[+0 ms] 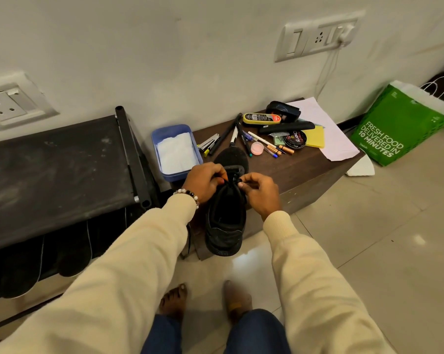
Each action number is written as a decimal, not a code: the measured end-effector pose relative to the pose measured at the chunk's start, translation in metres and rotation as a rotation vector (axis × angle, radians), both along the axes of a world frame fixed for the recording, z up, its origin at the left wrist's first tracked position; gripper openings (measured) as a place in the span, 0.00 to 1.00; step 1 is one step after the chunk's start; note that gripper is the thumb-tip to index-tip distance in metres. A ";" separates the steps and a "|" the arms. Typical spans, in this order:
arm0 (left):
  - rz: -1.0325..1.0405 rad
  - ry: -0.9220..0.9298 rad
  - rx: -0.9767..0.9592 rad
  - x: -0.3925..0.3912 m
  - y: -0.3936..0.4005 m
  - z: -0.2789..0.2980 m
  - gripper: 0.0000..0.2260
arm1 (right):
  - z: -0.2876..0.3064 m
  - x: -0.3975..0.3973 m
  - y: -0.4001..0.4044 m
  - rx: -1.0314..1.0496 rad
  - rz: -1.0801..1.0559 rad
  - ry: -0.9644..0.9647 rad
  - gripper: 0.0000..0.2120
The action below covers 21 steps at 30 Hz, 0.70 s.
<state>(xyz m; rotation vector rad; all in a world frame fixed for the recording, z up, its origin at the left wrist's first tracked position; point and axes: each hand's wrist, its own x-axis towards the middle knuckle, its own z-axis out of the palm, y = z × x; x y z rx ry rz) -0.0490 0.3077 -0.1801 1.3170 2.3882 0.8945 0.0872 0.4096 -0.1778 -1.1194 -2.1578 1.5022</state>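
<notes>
A black shoe (226,226) lies on the near edge of a low dark wooden table (305,164), its heel toward me and overhanging the edge. My left hand (205,181) pinches a black lace (233,178) at the top of the shoe's tongue. My right hand (260,191) pinches the lace from the other side. Both hands meet over the lacing, which hides the eyelets.
On the table lie a blue tray (176,152) with white cloth, pens, a stapler, a polish tin (295,139), a shoe brush (286,127) and papers. A black shoe rack (57,169) stands left. A green bag (402,126) sits on the tiled floor right.
</notes>
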 end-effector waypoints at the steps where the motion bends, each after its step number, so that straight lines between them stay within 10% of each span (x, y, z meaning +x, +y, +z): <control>1: 0.000 0.024 -0.021 0.001 0.002 -0.001 0.05 | 0.000 -0.001 0.000 0.015 -0.006 -0.004 0.07; 10: 0.035 0.031 -0.203 0.000 0.008 -0.007 0.08 | -0.006 -0.002 -0.006 -0.027 -0.067 0.021 0.11; 21: 0.266 -0.306 0.026 0.011 -0.008 0.004 0.05 | -0.004 0.008 -0.003 -0.074 -0.146 0.055 0.06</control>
